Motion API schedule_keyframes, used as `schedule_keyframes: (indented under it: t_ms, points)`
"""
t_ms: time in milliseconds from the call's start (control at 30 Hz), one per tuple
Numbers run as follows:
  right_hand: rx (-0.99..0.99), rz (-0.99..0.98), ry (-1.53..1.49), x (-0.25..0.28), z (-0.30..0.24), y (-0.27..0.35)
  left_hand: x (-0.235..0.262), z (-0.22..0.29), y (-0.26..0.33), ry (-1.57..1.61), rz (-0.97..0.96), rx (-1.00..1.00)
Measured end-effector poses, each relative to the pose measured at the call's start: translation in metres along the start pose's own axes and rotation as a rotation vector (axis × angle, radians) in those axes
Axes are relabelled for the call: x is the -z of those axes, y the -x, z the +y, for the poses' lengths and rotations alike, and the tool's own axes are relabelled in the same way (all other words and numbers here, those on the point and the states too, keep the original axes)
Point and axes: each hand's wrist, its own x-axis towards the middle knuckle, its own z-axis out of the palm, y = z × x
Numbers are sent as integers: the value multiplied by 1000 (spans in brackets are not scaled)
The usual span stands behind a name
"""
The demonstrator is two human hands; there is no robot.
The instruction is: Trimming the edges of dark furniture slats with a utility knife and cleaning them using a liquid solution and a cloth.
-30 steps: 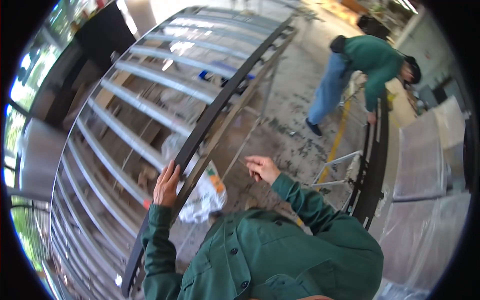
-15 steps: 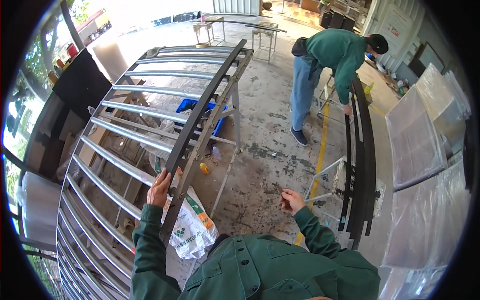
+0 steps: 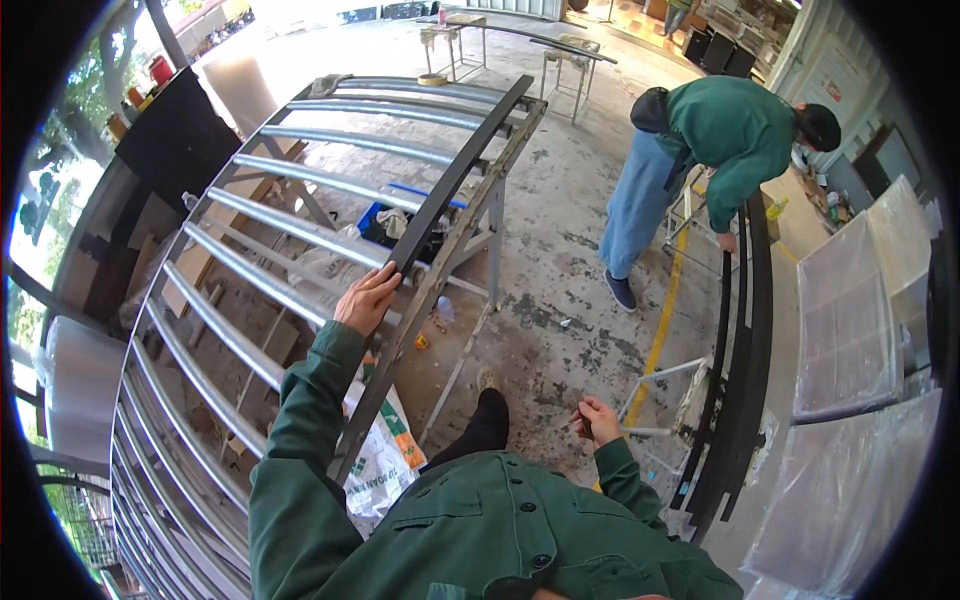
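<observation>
My left hand is closed over a long dark metal bar, its fingers bent across the top. This bar runs along the right side of a rack of silvery round tubes. Beside it lies a worn, lighter rail. My right hand hangs in front of me over the floor, fingers curled together. Something small and dark may be between its fingertips, but I cannot make it out. A white printed sack lies below the bar near my left forearm.
A co-worker bends over long dark bars on trestles at the right. Plastic-wrapped panels stand beyond them. A blue crate and a small yellow object lie under the rack. My dark-shod foot is on the floor.
My left hand has moved forward along the dark bar. My right hand stays curled, slightly lower in view. A foot of mine has come into view, and the whole view has shifted.
</observation>
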Motion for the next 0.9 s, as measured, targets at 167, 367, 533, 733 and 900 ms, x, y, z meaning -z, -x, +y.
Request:
schedule_keyframes:
  t_ms: [167,367,533,733,900]
  points:
    - [1,83,23,4,-34,-60,-39,-32,-81,35,82,-89]
    - [63,114,22,-3,-103,-122,-64,-36,-179,12,-21,-57]
    - [78,224,73,-15,-148,-155,-83,-47,-244,-10,-54,-29]
    - [97,196,188,-32,-170,-198,-104,-53,-305,-75,-96,-17]
    - [131,146,223,-28,-197,-228,-114,-55,-343,-106,-120,-44]
